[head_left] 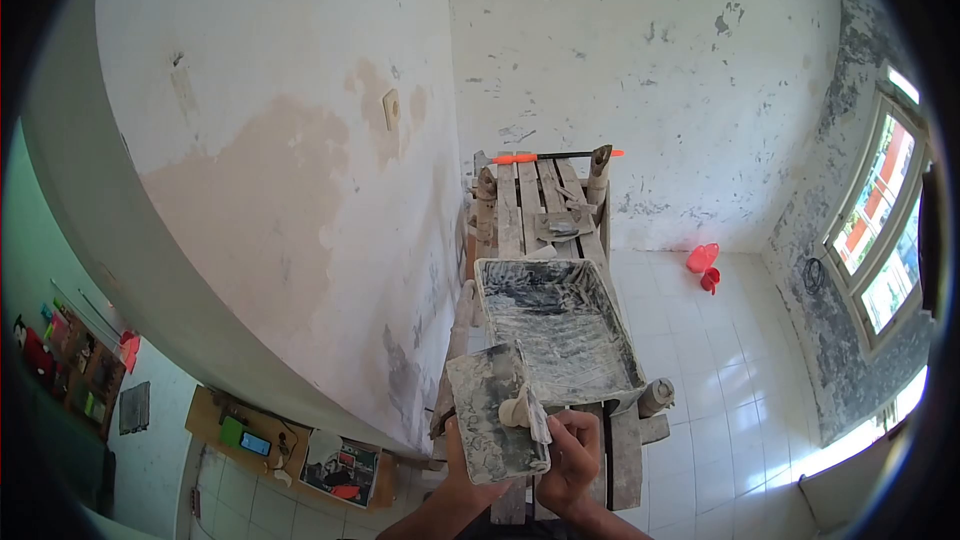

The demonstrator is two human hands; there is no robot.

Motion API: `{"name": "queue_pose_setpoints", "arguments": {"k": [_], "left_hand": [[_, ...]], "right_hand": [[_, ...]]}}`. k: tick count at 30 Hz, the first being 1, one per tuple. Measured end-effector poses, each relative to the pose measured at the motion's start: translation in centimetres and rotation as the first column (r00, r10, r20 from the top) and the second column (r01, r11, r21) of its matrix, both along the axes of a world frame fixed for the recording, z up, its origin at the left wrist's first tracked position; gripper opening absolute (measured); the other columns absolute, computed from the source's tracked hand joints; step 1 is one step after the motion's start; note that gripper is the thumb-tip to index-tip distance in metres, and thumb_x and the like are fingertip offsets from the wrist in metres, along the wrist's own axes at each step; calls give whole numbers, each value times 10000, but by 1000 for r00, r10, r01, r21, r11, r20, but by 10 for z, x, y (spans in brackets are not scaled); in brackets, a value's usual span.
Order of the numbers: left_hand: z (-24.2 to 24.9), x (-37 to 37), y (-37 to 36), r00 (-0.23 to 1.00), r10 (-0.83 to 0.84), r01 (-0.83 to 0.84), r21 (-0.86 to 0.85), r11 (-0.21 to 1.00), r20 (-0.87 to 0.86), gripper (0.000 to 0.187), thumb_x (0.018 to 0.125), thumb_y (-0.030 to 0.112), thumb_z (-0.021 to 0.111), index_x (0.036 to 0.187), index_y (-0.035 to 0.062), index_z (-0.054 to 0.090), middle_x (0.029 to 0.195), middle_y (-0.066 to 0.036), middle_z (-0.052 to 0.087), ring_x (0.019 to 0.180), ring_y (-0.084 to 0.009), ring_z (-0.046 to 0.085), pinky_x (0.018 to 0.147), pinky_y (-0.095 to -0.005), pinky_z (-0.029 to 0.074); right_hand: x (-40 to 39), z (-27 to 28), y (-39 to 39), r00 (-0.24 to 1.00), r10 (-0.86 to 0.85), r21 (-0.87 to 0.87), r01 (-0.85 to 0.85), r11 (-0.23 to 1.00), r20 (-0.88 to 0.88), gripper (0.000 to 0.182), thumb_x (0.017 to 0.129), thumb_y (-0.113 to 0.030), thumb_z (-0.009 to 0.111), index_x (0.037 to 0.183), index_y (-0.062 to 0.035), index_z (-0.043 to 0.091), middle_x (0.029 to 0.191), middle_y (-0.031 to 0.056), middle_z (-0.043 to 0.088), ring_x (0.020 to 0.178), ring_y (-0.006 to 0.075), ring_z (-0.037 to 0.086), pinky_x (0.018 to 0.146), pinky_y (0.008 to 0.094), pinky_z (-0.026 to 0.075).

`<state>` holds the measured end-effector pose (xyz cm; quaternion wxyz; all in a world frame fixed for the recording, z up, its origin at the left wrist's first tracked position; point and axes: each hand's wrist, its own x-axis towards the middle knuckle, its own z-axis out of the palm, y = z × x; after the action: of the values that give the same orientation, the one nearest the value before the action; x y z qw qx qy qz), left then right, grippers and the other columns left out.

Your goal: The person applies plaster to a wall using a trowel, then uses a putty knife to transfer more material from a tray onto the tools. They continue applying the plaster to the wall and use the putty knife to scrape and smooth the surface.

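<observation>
My left hand point(466, 478) grips a rectangular, putty-smeared board point(485, 380) from its near left side. A lump of pale putty point(514, 410) sits on the board's right half. Close by on the right, my right hand point(572, 458) is closed around a putty knife point(538, 424), its coated blade against the board's right edge; the handle is mostly hidden by the fingers. Just beyond the board stands a large rectangular tray point(590, 365), its inside streaked with grey and white putty. It rests on a wooden slatted scaffold point(508, 210).
Farther along the scaffold lie a smeared flat plate point(562, 227) and an orange-and-black long-handled tool point(545, 157). A patched wall point(260, 180) with a socket point(391, 109) rises close on the left. Red plastic items point(703, 258) stand on the tiled floor. Below left is a low table point(212, 418).
</observation>
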<state>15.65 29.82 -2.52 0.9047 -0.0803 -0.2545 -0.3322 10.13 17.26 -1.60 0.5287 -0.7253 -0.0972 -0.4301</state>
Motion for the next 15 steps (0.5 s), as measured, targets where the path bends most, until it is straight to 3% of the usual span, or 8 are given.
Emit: {"name": "queue_pose_setpoints", "arguments": {"k": [2, 5, 9, 13, 15], "left_hand": [[4, -2, 4, 998, -69, 67, -62, 996, -17, 593, 1094, 444, 329, 1585, 111, 314, 1573, -92, 433, 1451, -230, 413, 1169, -475, 388], [9, -5, 13, 990, -140, 135, -123, 983, -29, 594, 1097, 436, 321, 1596, 114, 298, 1599, -98, 404, 1482, -239, 375, 1168, -491, 389], [16, -13, 25, 986, 48, -36, 79, 996, -159, 555, 1082, 429, 380, 1526, 97, 396, 1498, -123, 493, 1371, -269, 487, 1134, -494, 424], [18, -19, 34, 931, 263, -183, 299, 937, -255, 522, 1066, 423, 440, 1457, 81, 494, 1397, -148, 582, 1259, -299, 599, 1099, -497, 459], [21, -12, 35, 911, 273, -168, 328, 930, -308, 543, 1051, 443, 450, 1439, 67, 502, 1352, -163, 600, 1213, -307, 618, 1047, -485, 494]], "right_hand": [[1, 2, -1, 999, -8, -75, 11, 997, 46, 482, 832, 189, 594, 1265, -13, 659, 1093, 167, 567, 875, 219, 576, 741, 312, 475], [-3, 0, 1, 999, -12, -97, 16, 995, 47, 484, 825, 186, 607, 1259, -20, 662, 1086, 169, 565, 878, 225, 586, 729, 311, 480], [-9, -13, -7, 998, -62, -84, 63, 994, 11, 477, 742, 190, 656, 1162, -23, 734, 1047, 171, 610, 899, 270, 617, 679, 316, 519], [-20, -29, -28, 979, -189, -185, 173, 968, -75, 419, 809, 155, 625, 1176, -21, 722, 1056, 155, 613, 873, 237, 602, 708, 292, 497], [-24, -27, -34, 966, -248, -209, 229, 951, -70, 377, 855, 124, 610, 1200, -1, 699, 1061, 144, 618, 869, 212, 594, 718, 282, 489]]}}
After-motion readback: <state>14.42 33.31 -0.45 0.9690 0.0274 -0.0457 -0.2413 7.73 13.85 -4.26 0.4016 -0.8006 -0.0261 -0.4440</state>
